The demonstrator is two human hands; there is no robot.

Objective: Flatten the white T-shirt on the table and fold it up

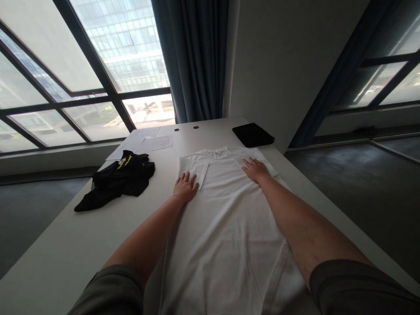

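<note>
A white T-shirt [226,210] lies spread on the white table, its neckline toward the far end and its lower part toward me. Its left sleeve is folded inward over the body, and my left hand [186,187] rests flat on it with the fingers out. On the upper right part of the shirt, by the other sleeve, my right hand [255,169] also lies flat with its fingers spread. Soft creases run down the middle of the fabric. Neither hand grips anything.
A crumpled black garment [121,179] with yellow marks lies on the left of the table [75,249]. Behind it are printed papers [154,142]. A folded black cloth [253,134] sits at the far right edge. Beyond stand a blue curtain [197,61] and windows.
</note>
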